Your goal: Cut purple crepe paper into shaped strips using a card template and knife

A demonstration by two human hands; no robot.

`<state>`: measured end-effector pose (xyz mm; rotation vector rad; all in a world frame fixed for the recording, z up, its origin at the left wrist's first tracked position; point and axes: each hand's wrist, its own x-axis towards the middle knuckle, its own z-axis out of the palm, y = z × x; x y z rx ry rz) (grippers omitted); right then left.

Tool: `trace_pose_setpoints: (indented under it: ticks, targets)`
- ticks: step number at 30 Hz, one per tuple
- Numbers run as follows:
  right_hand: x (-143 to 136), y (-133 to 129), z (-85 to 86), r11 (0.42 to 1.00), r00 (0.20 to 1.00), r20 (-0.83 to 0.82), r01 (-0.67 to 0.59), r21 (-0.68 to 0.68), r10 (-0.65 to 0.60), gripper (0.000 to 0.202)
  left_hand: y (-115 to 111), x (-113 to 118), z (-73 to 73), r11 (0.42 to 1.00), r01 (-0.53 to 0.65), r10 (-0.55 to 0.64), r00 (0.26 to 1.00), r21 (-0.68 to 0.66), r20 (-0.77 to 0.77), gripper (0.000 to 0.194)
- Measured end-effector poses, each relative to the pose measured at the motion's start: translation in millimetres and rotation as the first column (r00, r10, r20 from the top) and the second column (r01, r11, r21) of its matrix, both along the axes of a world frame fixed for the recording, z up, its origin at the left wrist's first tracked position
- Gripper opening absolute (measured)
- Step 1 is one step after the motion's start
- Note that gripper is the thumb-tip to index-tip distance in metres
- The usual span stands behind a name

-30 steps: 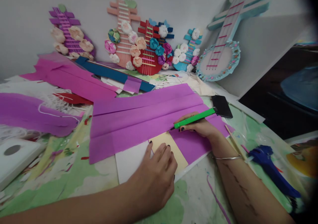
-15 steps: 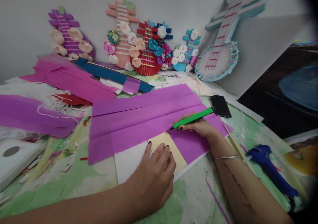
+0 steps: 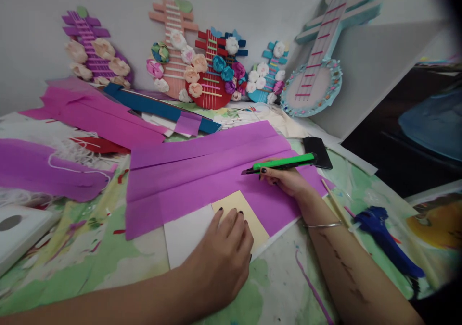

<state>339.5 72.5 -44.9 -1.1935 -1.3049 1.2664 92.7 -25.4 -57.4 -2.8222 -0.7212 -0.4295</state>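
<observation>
My right hand point(image 3: 279, 177) grips a green utility knife point(image 3: 285, 161), its blade pointing left above the purple crepe paper point(image 3: 202, 171). The blade seems slightly raised from the paper. Beneath my left hand point(image 3: 224, 248) lies a pale yellow card point(image 3: 258, 219), held down by fingers that are bent and somewhat spread. Left of the card a white sheet point(image 3: 186, 236) is on top of the purple paper's lower edge. My left palm hides part of both.
A blue glue gun point(image 3: 388, 238) rests at the right beside a thin wooden stick point(image 3: 337, 202). A black flat object point(image 3: 317, 153) lies behind my right hand. Magenta paper point(image 3: 97, 116) and a white box point(image 3: 21, 233) are at left. Decorated paper guitars point(image 3: 209, 82) lean on the wall.
My right hand has lifted the utility knife up from the yellow card's top corner, and the knife now lies flatter. My left hand stays on the card. The view has shifted slightly.
</observation>
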Motion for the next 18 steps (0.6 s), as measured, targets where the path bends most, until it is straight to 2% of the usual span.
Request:
trace_pose_setpoints:
  ticks: [5, 12, 16, 18]
  targets:
    - [-2.4, 1.4, -0.2, 1.000, 1.000, -0.002, 0.015, -0.011, -0.015, 0.031, -6.2, -1.0, 11.2, 0.998, 0.005, -0.003, 0.999, 0.067, -0.034, 0.045]
    - [-2.1, 3.3, 2.2, 0.993, 0.996, -0.008, 0.090, 0.081, -0.090, 0.032, -23.7, -7.2, 17.8, 0.997, 0.009, 0.009, 0.969, 0.072, -0.246, 0.056]
    - [-5.9, 3.6, 6.9, 0.983, 0.991, -0.068, 0.122, 0.136, -0.114, 0.031, -22.1, -8.3, 27.1, 0.990, 0.033, 0.009, 0.953, 0.135, -0.301, 0.048]
    - [-7.7, 3.9, 9.7, 0.974, 0.984, -0.108, 0.155, 0.165, -0.138, 0.032, -24.6, -14.4, 34.2, 0.994, 0.026, 0.014, 0.935, 0.108, -0.353, 0.039]
